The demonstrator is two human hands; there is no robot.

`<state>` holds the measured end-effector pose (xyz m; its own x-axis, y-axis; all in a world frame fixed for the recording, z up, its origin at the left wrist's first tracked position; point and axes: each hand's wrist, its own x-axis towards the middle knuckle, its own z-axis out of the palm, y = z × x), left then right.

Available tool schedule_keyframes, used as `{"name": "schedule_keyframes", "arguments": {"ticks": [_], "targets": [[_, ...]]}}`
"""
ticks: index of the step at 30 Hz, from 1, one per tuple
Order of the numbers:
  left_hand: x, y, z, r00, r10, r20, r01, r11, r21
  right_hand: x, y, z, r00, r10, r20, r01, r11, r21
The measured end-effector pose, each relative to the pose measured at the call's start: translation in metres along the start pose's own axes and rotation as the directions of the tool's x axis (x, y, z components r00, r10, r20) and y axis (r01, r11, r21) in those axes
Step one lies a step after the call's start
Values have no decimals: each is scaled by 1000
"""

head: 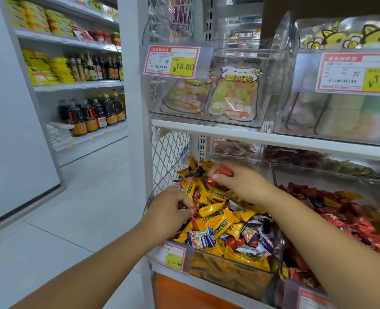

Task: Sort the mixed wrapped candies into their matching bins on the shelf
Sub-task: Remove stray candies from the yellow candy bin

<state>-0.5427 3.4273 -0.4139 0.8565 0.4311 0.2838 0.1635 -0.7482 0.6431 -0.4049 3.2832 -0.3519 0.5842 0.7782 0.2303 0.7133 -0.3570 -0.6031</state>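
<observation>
Over the yellow-candy bin (229, 273), right hand (240, 186) pinches red candies (225, 171); left hand (169, 210) grips another (192, 211).

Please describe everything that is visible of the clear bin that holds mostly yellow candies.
The clear bin looks like transparent plastic, open at the top, and sits on the lower shelf at its left end beside a white mesh side panel. It is heaped above its rim with yellow wrapped candies, mixed with some red and some blue-and-white ones. A price tag hangs at its front left corner. Both hands reach into the pile: the right hand pinches red candies, and the left hand picks at a small red piece.
</observation>
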Motion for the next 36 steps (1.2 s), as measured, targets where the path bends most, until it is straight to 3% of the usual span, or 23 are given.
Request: {"name": "schedule_keyframes", "arguments": {"ticks": [3,6,11,15,18,21,26,31,33,36], "targets": [[-6,2,-4,997,11,-75,-24,985,-172,-16,3,-10,998,34,-56,-26,991,128],[-11,12,-10,992,30,-125,-66,952,-298,-26,2,-17,996,89,33,-94,964,250],[-11,38,-14,993,68,-92,-99,913,-395,-42,-14,-22,966,26,258,-68,986,154],[-11,52,-10,996,82,-35,-89,899,-428,-48,-17,-32,989,43,145,-59,992,107],[-6,45,-21,996,91,26,-81,961,-263,-58,-7,-70,995,101,6,-99,981,-167],[-5,29,-33,982,102,162,-99,995,-28,-70,17,-108,984,169,-60,-179,943,-280],[-9,15,-28,929,68,364,-140,975,174,-80,35,-121,910,398,119,-312,844,-437],[-3,11,-21,926,115,360,-203,955,217,-57,-3,-79,994,110,25,-95,935,-341],[-1,10,-19,937,128,326,-201,959,201,-44,-18,-49,995,38,92,-8,953,-304],[-1,9,-16,943,154,297,-219,955,200,-24,-15,-7,962,71,264,34,927,-374]]}}
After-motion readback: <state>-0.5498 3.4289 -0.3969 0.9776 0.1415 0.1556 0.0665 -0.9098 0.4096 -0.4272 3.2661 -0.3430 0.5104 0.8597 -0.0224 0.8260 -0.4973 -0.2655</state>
